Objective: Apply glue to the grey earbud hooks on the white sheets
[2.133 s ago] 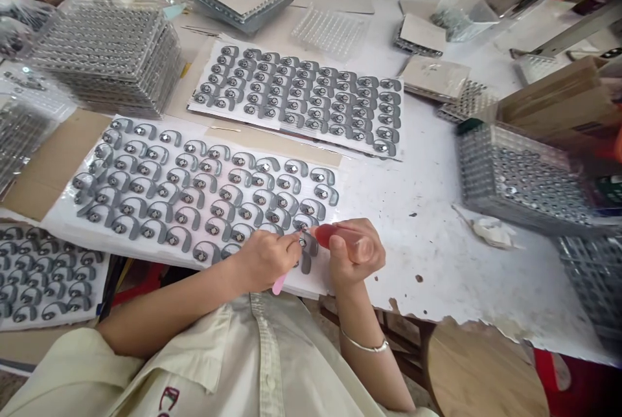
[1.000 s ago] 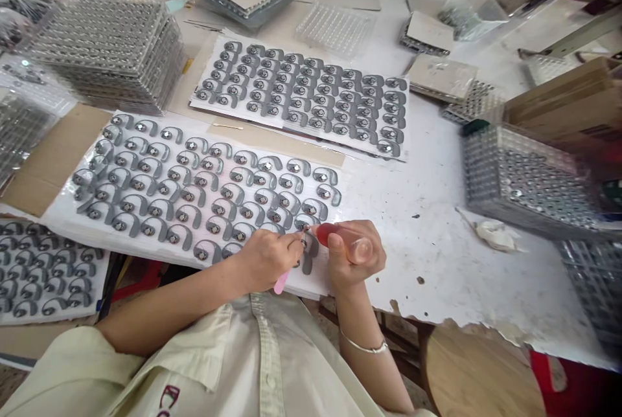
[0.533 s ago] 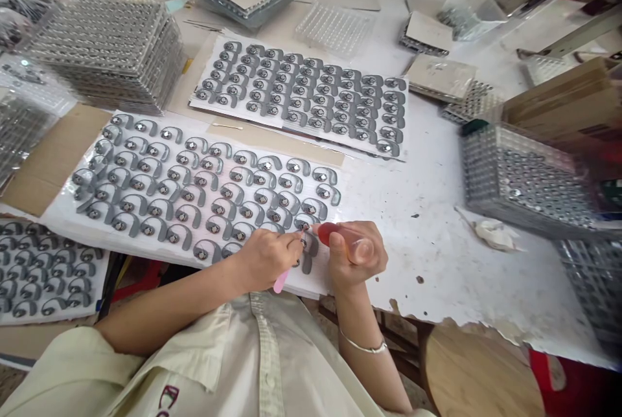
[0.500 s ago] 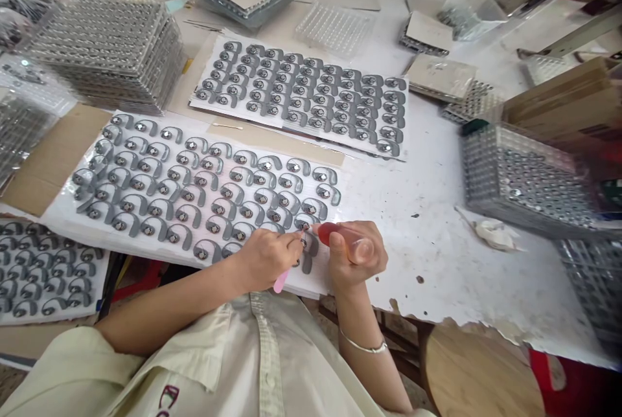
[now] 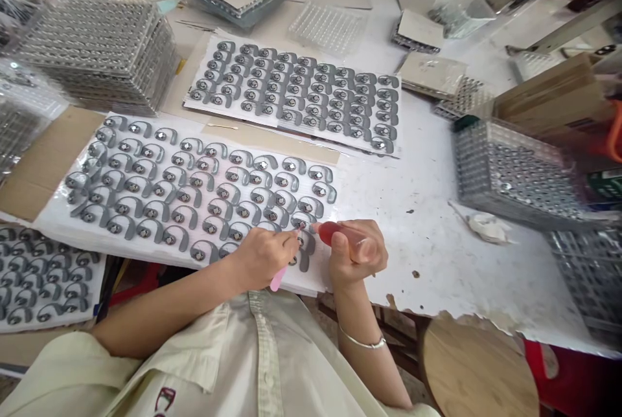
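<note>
Head view: a pink-handled tool (image 5: 278, 280) is gripped narrowly in the left hand (image 5: 265, 258), a red translucent bottle (image 5: 332, 233) in the right hand (image 5: 358, 252), both over a grey hook-shaped earpiece (image 5: 304, 250) on a white sheet (image 5: 313, 280).

Right of my right grip (image 5: 357, 252), I can pass over the white surface (image 5: 427, 274) as far as the stack of clear trays (image 5: 510, 174). Left of that grip, my left grip (image 5: 265, 258) and the white sheet of grey ear hooks (image 5: 53, 216) stand in the way.
</note>
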`<action>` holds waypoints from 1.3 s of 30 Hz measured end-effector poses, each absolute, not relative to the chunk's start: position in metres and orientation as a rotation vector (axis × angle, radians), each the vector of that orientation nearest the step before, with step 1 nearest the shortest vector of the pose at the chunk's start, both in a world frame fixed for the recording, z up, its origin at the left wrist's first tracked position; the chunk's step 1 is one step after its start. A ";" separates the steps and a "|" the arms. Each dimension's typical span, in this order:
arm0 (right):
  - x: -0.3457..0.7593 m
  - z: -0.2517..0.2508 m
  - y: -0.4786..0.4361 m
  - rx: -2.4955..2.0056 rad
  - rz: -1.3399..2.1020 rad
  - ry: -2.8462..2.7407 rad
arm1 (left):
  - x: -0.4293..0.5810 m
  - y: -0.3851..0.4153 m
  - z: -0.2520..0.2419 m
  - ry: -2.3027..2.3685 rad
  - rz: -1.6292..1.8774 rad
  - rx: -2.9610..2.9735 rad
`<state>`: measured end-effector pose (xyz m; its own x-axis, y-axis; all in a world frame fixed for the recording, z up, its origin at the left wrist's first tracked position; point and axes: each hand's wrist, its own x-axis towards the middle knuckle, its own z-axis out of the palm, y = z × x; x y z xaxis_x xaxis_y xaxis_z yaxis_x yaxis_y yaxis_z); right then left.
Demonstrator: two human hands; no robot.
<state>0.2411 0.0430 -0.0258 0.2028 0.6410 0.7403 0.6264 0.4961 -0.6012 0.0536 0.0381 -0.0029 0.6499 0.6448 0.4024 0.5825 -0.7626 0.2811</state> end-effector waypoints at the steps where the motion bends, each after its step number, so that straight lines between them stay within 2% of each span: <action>1: 0.241 -0.025 0.043 -1.161 0.010 -1.475 | 0.054 0.038 -0.003 1.025 0.735 2.738; 10: 0.240 -0.026 0.045 -1.142 -0.004 -1.515 | 0.052 0.037 -0.005 1.024 0.536 2.716; 39: 0.245 -0.028 0.039 -1.122 -0.045 -1.568 | 0.049 0.039 -0.010 1.038 0.488 2.563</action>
<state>0.2449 0.0386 -0.0282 0.1071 0.6170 0.7797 0.6604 0.5421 -0.5197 0.0492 0.0389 -0.0096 0.6753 0.7133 0.1875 0.5993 -0.6789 0.4241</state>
